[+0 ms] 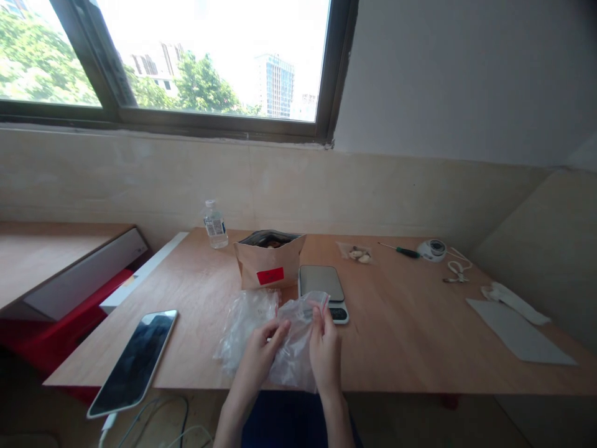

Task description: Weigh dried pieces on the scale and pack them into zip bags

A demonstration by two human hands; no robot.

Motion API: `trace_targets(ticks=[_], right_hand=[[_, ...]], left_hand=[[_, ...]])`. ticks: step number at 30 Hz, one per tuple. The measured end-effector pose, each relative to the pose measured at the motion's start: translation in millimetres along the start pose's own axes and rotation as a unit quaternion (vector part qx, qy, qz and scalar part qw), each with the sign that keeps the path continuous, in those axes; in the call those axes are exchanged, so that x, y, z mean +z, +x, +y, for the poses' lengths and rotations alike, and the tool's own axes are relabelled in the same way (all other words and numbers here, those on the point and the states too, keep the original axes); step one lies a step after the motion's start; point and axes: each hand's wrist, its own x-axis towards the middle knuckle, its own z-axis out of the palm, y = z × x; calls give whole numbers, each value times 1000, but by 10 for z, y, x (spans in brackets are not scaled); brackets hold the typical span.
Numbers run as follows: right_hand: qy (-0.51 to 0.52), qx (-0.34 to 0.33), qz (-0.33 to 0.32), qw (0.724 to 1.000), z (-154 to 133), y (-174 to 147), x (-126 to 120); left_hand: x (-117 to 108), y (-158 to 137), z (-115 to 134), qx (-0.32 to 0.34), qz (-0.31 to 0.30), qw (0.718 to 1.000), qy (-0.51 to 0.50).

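A clear zip-lock bag [295,354] with a red seal line hangs between my two hands over the table's front edge. My left hand [263,348] pinches its left side, thumb against fingers. At the upper right, by the red line, my right hand [324,339] grips the bag. Left of it lies a pile of clear plastic bags [245,320]. Just beyond my hands is a kitchen scale [321,283], its display partly covered by the held bag. Behind the pile stands an open brown paper pouch [268,264] with a red label; its contents barely show.
A water bottle [215,225] stands at the back. A small bag of pale pieces [359,254], a screwdriver [405,252], a white dome camera [433,250] and a white sheet [517,330] lie rightward. At left, a plugged-in tablet [137,361] overhangs the front edge.
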Motion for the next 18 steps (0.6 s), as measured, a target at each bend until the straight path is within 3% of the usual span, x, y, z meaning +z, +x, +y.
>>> trace_targets(ticks=[4, 12, 15, 18], right_hand=[[8, 3, -18, 1000, 34, -14, -17], [-25, -3, -110, 994, 56, -83, -44], [13, -5, -120, 993, 67, -94, 67], [48, 1, -89, 995, 79, -68, 277]], left_hand=[[-70, -17, 63, -21, 29, 999, -5], [-46, 16, 148, -14, 177, 984, -18], [-55, 24, 87, -15, 226, 973, -48], [-108, 45, -4, -25, 253, 964, -78]])
